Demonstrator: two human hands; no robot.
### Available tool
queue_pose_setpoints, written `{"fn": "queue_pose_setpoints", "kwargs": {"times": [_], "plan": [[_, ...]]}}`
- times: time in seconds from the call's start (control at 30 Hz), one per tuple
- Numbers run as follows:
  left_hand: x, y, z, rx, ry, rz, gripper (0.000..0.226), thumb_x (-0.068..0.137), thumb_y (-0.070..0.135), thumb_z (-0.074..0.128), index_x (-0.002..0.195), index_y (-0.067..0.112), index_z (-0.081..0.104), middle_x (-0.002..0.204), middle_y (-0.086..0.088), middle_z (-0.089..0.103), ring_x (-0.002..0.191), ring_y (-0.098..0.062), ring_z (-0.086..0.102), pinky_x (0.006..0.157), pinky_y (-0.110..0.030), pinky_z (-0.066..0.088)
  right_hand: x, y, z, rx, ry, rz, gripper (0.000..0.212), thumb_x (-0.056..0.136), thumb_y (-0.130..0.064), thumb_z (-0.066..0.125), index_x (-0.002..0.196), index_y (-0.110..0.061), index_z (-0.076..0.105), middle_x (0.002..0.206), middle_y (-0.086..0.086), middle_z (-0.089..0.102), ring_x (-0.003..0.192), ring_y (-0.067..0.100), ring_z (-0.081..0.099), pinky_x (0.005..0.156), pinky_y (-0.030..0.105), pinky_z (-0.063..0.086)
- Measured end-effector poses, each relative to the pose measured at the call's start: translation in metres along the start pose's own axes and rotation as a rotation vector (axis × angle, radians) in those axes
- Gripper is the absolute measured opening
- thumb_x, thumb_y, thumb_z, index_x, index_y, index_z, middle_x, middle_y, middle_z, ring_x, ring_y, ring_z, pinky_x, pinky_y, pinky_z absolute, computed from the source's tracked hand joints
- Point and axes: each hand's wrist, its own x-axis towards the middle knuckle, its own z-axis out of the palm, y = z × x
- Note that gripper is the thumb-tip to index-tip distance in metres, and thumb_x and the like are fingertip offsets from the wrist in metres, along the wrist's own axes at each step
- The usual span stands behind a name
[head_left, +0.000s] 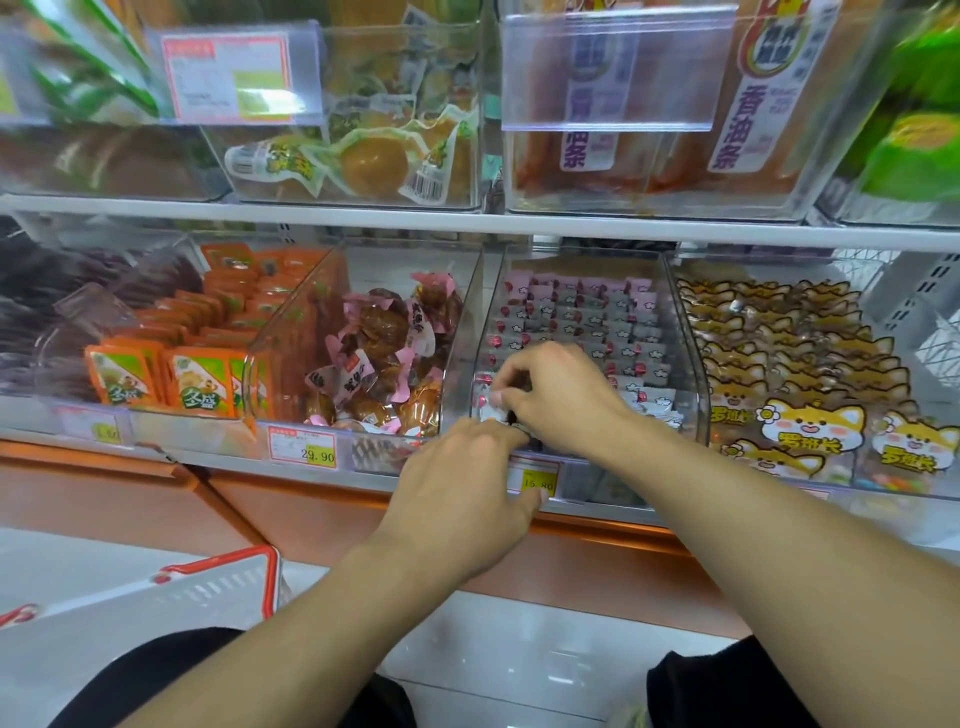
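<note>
Your right hand (550, 384) is curled, thumb and fingertips pinching a small pink-and-white packet (488, 402) at the front left corner of the clear bin (693, 374). The packet is too covered to tell its long axis. Your left hand (462, 483) sits just below and touches the right, its fingers bent at the bin's front lip and its thumb beside the yellow price tag (540, 480). Its fingertips are hidden, so I cannot tell whether they hold anything. Behind your hands, the other packets (597, 322) stand on edge in rows running from front to back, along the bin's long axis. Brown pink-trimmed snacks (384, 353) fill the bin to the left, and dog-faced packs (810, 421) the one to the right.
</note>
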Motion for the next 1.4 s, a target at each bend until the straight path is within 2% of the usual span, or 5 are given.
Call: {"fn": "queue_pose_setpoints", "kwargs": {"times": [0.27, 0.47, 0.6, 1.07, 1.4], "plan": [[0.005, -0.002, 0.000, -0.175, 0.041, -0.066, 0.053, 0.085, 0.047, 0.073, 0.133, 0.030, 0.061, 0.127, 0.010, 0.062, 0.122, -0.006, 0.048, 0.099, -0.021, 0.037, -0.011, -0.003, -0.032, 0.666, 0.422, 0.174, 0.010, 0.101, -0.027, 0.059, 0.093, -0.022, 0.059, 0.084, -0.005, 0.074, 0.072, 0.010, 0.072, 0.068, 0.028, 0.056], [0.017, -0.004, -0.010, -0.670, 0.166, -0.302, 0.026, 0.085, 0.046, 0.074, 0.078, 0.021, 0.070, 0.079, 0.006, 0.072, 0.076, -0.007, 0.065, 0.069, -0.024, 0.050, -0.036, 0.005, -0.052, 1.249, 0.380, 0.448, 0.010, 0.103, -0.015, 0.055, 0.104, -0.008, 0.061, 0.101, 0.012, 0.075, 0.078, 0.022, 0.077, 0.079, 0.038, 0.062], [0.020, -0.002, -0.021, -1.127, 0.060, -0.462, 0.042, 0.090, 0.052, 0.066, 0.096, 0.011, 0.067, 0.090, -0.008, 0.077, 0.079, -0.019, 0.074, 0.060, -0.026, 0.056, -0.055, 0.009, -0.059, 1.503, 0.305, 0.485, 0.015, 0.104, -0.007, 0.049, 0.110, 0.002, 0.059, 0.093, 0.015, 0.075, 0.074, 0.018, 0.076, 0.067, 0.028, 0.062], [0.022, 0.011, -0.016, -1.286, 0.068, -0.269, 0.032, 0.074, 0.038, 0.079, 0.105, 0.030, 0.077, 0.100, -0.003, 0.078, 0.090, -0.019, 0.075, 0.082, -0.025, 0.059, -0.077, 0.034, -0.074, 1.519, 0.035, 0.585, 0.040, 0.090, -0.035, 0.071, 0.111, -0.003, 0.063, 0.103, 0.022, 0.075, 0.096, 0.036, 0.075, 0.072, 0.038, 0.063], [0.022, 0.016, -0.016, -1.470, -0.053, -0.372, 0.041, 0.082, 0.048, 0.076, 0.111, 0.019, 0.075, 0.114, -0.010, 0.075, 0.103, -0.030, 0.073, 0.084, -0.033, 0.060, -0.081, 0.044, -0.073, 1.325, -0.017, 0.313, 0.042, 0.070, -0.003, 0.077, 0.109, -0.006, 0.064, 0.111, 0.015, 0.073, 0.095, 0.026, 0.074, 0.078, 0.028, 0.062]]}}
